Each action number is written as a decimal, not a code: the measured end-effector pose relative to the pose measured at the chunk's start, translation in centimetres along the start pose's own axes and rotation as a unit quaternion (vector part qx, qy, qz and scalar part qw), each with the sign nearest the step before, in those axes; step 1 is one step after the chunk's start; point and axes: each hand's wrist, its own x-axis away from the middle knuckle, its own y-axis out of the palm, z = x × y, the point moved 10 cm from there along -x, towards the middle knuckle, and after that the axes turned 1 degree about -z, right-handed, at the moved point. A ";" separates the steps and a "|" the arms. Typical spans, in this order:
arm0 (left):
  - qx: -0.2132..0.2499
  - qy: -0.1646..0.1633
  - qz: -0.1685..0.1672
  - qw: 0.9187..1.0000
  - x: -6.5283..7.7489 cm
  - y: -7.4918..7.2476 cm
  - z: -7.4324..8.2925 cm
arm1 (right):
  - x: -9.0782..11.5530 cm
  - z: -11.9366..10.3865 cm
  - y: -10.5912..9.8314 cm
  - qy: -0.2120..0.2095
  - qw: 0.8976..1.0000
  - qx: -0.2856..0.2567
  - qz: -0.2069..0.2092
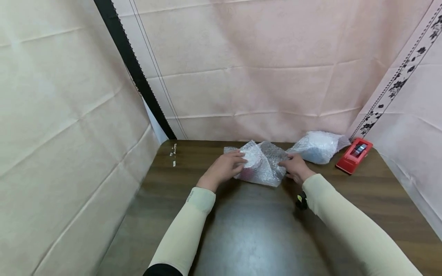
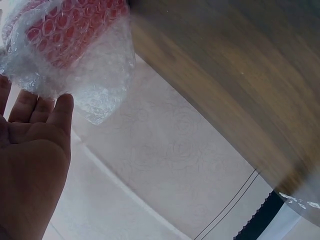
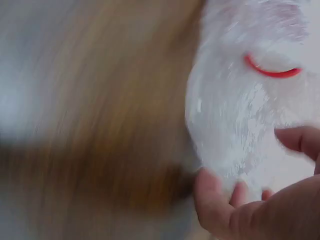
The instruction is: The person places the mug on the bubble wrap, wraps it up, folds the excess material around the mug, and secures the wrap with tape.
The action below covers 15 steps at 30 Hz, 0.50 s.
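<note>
A bubble-wrapped bundle (image 1: 257, 168) lies near the table's back edge, between the two hands. Red shows through its bubbles (image 2: 60, 32), and a curved red line (image 3: 272, 73) appears in the right wrist view; what is inside I cannot tell. My left hand (image 1: 224, 167) holds the bundle's left side, its fingertips partly hidden by the plastic. At the right edge is my right hand (image 1: 295, 168), its fingertips touching the wrap. Its thumb (image 3: 297, 140) stands well apart from the fingers in the right wrist view, which is blurred.
Another bubble-wrapped bundle (image 1: 317, 147) lies at the back right, beside a red tape dispenser (image 1: 355, 156). Small pieces of tape (image 1: 174, 163) stick to the table (image 1: 248, 234) at the back left. Cloth curtains (image 1: 259, 76) stand behind and at both sides.
</note>
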 end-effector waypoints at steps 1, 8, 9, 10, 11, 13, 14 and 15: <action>-0.001 0.000 -0.001 1.000 -0.1 0.0 0.0 | 0.1 -0.1 0.0 0.008 0.999 -0.041 0.011; -0.003 -0.001 0.000 1.000 -0.3 -0.2 0.0 | 0.0 0.0 0.4 0.084 0.956 -0.280 0.032; -0.002 -0.002 0.002 1.000 -0.3 -0.2 0.0 | 0.0 0.1 0.5 0.095 0.949 -0.299 0.030; -0.001 -0.005 0.004 1.000 -0.3 -0.3 -0.1 | 0.0 0.2 0.6 0.103 0.943 -0.314 0.024; 0.001 -0.007 0.005 1.000 -0.2 -0.3 -0.1 | 0.0 0.2 0.8 0.111 0.938 -0.327 0.016; 0.005 -0.010 0.004 1.000 -0.2 -0.3 -0.2 | 0.1 0.3 1.1 0.118 0.940 -0.321 -0.003; 0.006 -0.010 0.002 1.000 -0.1 -0.3 -0.2 | 0.3 0.2 1.1 0.115 0.948 -0.296 -0.007; 0.007 -0.008 0.000 1.000 -0.1 -0.2 -0.2 | 0.4 -0.1 1.1 0.104 0.960 -0.260 -0.007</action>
